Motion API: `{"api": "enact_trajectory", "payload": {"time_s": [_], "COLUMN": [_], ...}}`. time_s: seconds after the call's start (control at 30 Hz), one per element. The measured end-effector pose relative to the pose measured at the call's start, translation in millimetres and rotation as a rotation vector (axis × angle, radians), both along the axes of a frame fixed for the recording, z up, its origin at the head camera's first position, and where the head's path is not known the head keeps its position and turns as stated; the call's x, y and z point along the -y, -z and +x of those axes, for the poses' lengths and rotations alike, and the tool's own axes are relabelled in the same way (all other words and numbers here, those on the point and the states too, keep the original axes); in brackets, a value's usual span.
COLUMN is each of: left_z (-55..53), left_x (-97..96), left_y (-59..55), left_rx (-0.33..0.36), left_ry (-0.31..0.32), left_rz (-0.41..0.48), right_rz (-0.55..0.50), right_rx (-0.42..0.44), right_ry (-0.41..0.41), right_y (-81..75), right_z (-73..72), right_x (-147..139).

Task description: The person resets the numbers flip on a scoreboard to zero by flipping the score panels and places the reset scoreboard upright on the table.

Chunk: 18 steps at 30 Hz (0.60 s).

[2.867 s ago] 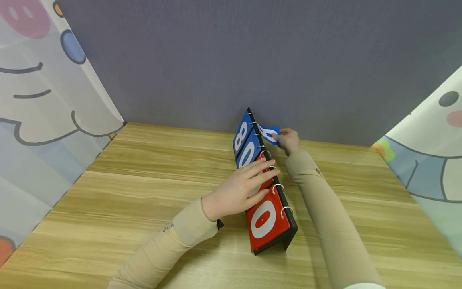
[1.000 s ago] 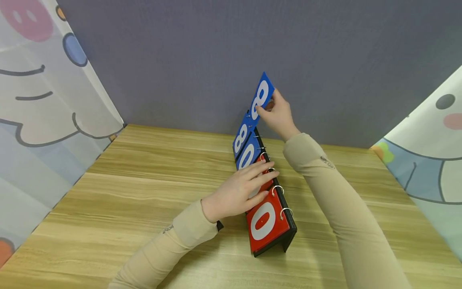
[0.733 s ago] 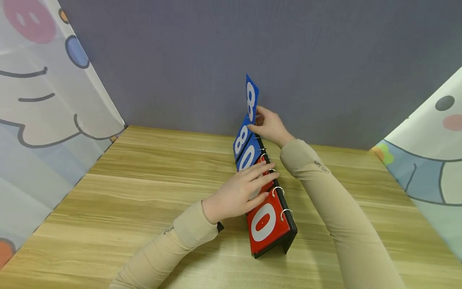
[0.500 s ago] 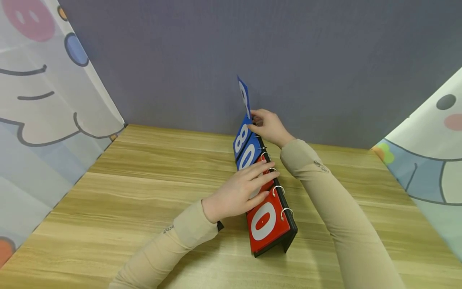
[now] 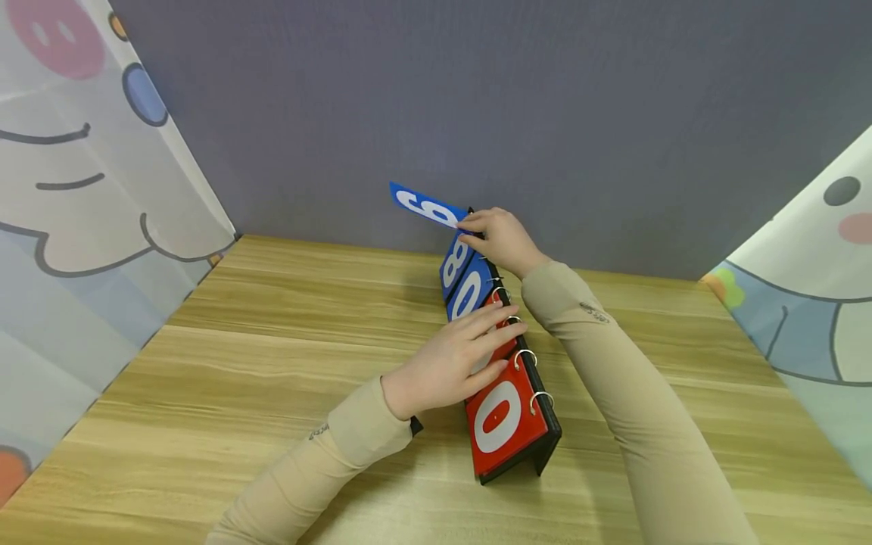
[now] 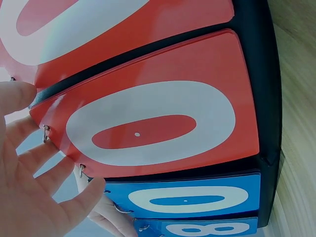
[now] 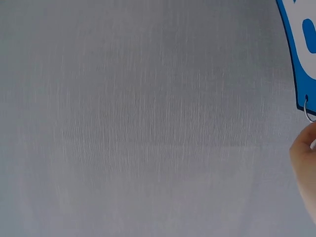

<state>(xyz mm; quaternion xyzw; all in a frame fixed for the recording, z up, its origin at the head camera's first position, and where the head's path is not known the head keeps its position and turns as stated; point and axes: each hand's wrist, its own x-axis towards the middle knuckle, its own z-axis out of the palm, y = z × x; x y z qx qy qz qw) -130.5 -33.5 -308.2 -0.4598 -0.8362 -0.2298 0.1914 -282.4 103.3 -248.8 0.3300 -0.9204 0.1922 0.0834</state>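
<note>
A flip scoreboard point(image 5: 553, 435) with a black tent-shaped stand and metal rings runs away from me along the table. My right hand point(image 5: 506, 241) pinches a blue number card point(image 5: 425, 206) near its ringed edge, at the far end. That card leans out to the left, its white figure looking like a 6. Beneath it are a blue 8 card point(image 5: 455, 261) and a blue 0 card point(image 5: 468, 294). My left hand point(image 5: 446, 363) rests across the near half, fingers spread, partly covering a red 0 card point(image 6: 163, 123). Another red 0 card point(image 5: 497, 416) lies nearest me.
The scoreboard stands on a wooden table point(image 5: 286, 348). Behind it rises a grey wall panel point(image 5: 327, 113). Cartoon-printed curtains point(image 5: 61, 182) border the left side, with a similar one point(image 5: 817, 280) on the right.
My right hand has brought the blue card up from behind the scoreboard, over the top and down to the left. It has slid from the card's body to its ringed edge. My left hand stays put.
</note>
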Motion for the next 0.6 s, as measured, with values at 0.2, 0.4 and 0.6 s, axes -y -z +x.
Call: {"api": "enact_trajectory", "payload": {"time_s": [0.2,0.4,0.6], "left_z": [0.7,0.6,-0.9], "left_x": [-0.5,-0.6,-0.8], "left_y": [-1.1,-0.8,-0.3], "left_rx": [0.017,0.029,0.016], "left_ry": [-0.006,-0.003,-0.003], "left_rz": [-0.007,-0.008,-0.002], "right_rz": [0.073,0.120,0.315], "right_rx": [-0.121,-0.208,-0.301], "right_ry": [-0.097,-0.150,-0.214], "right_y": [-1.7,-3.4,-11.6], "right_z": [2.1,2.1,3.3], "right_x": [0,1,7]}}
